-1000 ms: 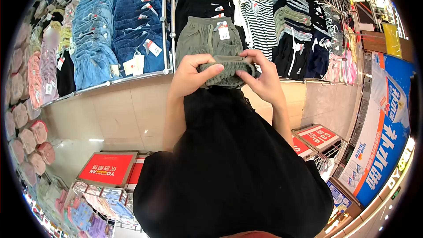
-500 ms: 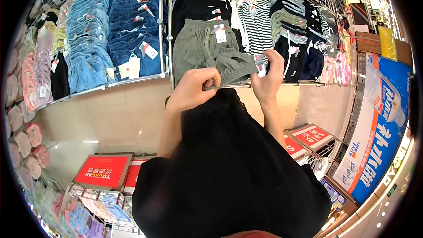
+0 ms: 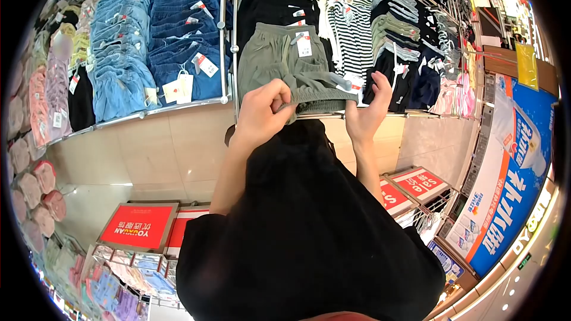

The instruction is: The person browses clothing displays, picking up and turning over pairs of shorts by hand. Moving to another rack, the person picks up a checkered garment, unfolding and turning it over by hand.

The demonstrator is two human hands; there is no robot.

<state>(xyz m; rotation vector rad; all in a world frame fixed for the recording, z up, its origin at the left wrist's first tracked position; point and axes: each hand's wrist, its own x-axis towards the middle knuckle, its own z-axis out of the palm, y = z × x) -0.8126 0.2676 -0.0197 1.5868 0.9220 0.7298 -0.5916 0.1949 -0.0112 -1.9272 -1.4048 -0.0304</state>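
Olive-green trousers [image 3: 262, 59] lie at the front of the rack, with a white and red price tag [image 3: 304, 44] near their top. Their gathered elastic edge [image 3: 321, 95] faces me and sags slightly open. My left hand [image 3: 264, 110] is closed on the left end of this edge, pinching the fabric between thumb and curled fingers. At the right end, my right hand [image 3: 369, 107] has its thumb against the edge, while its fingers stand up and apart. A small pale label [image 3: 346, 83] lies on the cloth beside that thumb.
Folded blue jeans [image 3: 181, 47] fill the rack on the left, behind a metal rail [image 3: 223, 35]. Striped garments [image 3: 348, 35] and dark shorts [image 3: 392, 77] sit to the right. Red sign boards [image 3: 137, 226] stand low on both sides of me. A blue advertising panel [image 3: 511, 184] is far right.
The elastic edge has gone from slanting up rightward to nearly level and spread wider. My right hand has lowered slightly and moved right, its fingers coming away from the cloth.
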